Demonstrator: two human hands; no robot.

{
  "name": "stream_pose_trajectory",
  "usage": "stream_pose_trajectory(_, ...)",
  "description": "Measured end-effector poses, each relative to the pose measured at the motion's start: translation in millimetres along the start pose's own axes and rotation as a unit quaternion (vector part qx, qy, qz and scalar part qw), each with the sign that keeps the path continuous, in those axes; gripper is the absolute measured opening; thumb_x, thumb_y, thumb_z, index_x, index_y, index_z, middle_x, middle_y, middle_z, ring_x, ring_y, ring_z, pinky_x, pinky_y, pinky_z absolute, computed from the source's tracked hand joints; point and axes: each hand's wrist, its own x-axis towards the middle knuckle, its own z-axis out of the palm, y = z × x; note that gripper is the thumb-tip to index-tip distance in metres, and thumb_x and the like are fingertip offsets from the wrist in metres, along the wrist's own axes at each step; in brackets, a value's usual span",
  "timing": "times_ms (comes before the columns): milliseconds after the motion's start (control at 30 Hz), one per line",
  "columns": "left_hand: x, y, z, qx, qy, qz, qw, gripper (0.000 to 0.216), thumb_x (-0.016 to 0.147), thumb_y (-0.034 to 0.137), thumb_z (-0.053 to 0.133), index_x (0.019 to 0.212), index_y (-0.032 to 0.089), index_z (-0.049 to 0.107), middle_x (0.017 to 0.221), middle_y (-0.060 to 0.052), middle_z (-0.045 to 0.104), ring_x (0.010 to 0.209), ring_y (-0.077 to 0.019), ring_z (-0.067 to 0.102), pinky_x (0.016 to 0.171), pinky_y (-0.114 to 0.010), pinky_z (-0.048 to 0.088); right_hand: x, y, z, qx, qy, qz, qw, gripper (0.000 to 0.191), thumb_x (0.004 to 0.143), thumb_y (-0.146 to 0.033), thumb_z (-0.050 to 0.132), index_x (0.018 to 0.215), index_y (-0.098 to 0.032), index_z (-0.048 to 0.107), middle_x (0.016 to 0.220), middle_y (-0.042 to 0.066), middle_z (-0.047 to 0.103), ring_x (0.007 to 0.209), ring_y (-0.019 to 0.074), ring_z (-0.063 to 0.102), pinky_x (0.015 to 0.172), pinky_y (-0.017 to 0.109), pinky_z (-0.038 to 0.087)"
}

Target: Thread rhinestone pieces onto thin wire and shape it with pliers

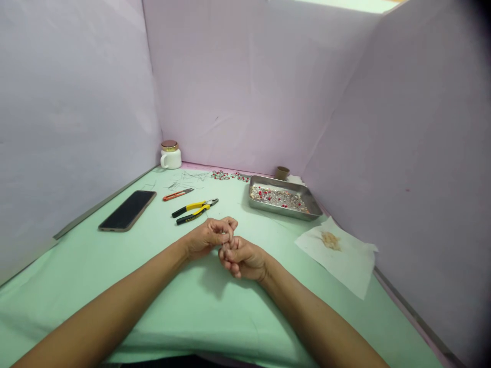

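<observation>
My left hand (209, 236) and my right hand (241, 258) meet at the middle of the green table, fingertips pinched together around something very small and thin, perhaps a wire or pin (223, 240); it is too small to tell. Yellow-handled pliers (195, 210) lie just beyond my left hand. Behind them rests a small orange thread snipper (177, 194). A metal tray (284, 198) of tiny red and silver beads sits at the right rear.
A dark phone (127, 210) lies on the left. A white jar with a gold lid (170, 154) stands in the far corner. White paper (337, 251) with beige bits lies on the right. Loose beads (229, 176) and thin wires (187, 179) lie near the back wall. Lilac partitions enclose three sides.
</observation>
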Motion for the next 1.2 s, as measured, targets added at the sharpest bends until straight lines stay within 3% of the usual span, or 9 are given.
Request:
stream_pose_trajectory(100,1,3,1,-0.027,-0.063,-0.024,0.997,0.020,0.052,0.032,0.071,0.051,0.014,0.064,0.077,-0.007,0.053,0.064,-0.0148,0.050,0.058,-0.029,0.041,-2,1,1,0.000,-0.033,0.050,0.998,0.030,0.050,-0.027,0.076,0.069,-0.009,0.061,0.050,-0.001,0.060,0.032,0.0048,0.048,0.030,0.012,0.037)
stream_pose_trajectory(167,3,6,-1,-0.042,-0.067,-0.034,0.996,0.016,0.052,0.028,0.072,0.052,0.013,0.065,0.075,-0.007,0.055,0.065,-0.0158,0.052,0.059,-0.029,0.042,-1,0,1,0.001,-0.009,0.027,1.000,0.029,0.051,-0.026,0.076,0.070,-0.009,0.062,0.052,0.000,0.061,0.034,0.0057,0.050,0.032,0.013,0.039)
stream_pose_trajectory(333,5,7,-10,-0.103,0.035,-0.019,0.994,0.026,0.066,0.023,0.063,0.093,0.023,0.064,0.071,0.001,0.055,0.059,-0.0089,0.049,0.062,-0.025,0.039,1,-7,-3,0.015,0.109,-0.110,0.988,0.024,0.054,-0.024,0.075,0.069,-0.011,0.063,0.054,0.000,0.061,0.039,0.0046,0.051,0.039,0.013,0.043)
stream_pose_trajectory(567,-3,8,-4,-0.152,-0.027,-0.060,0.986,0.026,0.066,0.025,0.064,0.091,0.016,0.061,0.072,-0.005,0.061,0.064,-0.0175,0.058,0.069,-0.037,0.042,1,-10,-6,0.002,0.129,-0.142,0.981,0.022,0.054,-0.026,0.075,0.064,-0.011,0.062,0.053,-0.001,0.060,0.036,0.0034,0.048,0.037,0.012,0.041)
stream_pose_trajectory(767,-1,7,0,-0.144,-0.054,-0.046,0.987,0.021,0.065,0.028,0.066,0.078,0.014,0.058,0.063,-0.003,0.059,0.063,-0.0196,0.060,0.068,-0.037,0.043,2,-8,-7,-0.005,0.151,-0.162,0.975,0.021,0.054,-0.027,0.074,0.060,-0.011,0.062,0.053,0.000,0.060,0.035,0.0028,0.046,0.035,0.012,0.038)
stream_pose_trajectory(933,-1,5,1,-0.103,-0.006,-0.011,0.995,0.018,0.066,0.028,0.065,0.075,0.015,0.057,0.063,-0.001,0.057,0.059,-0.0155,0.056,0.064,-0.033,0.043,4,-9,0,0.010,0.179,-0.182,0.967,0.021,0.053,-0.026,0.074,0.057,-0.012,0.060,0.051,-0.001,0.058,0.036,0.0030,0.045,0.034,0.012,0.036)
stream_pose_trajectory(1200,1,3,11,-0.001,0.165,0.093,0.982,0.010,0.062,0.023,0.064,0.061,0.016,0.057,0.070,0.000,0.050,0.066,-0.0128,0.049,0.064,-0.027,0.040,5,-12,3,0.044,0.218,-0.178,0.959,0.024,0.049,-0.026,0.076,0.057,-0.012,0.057,0.050,-0.001,0.058,0.036,0.0029,0.043,0.034,0.013,0.035)
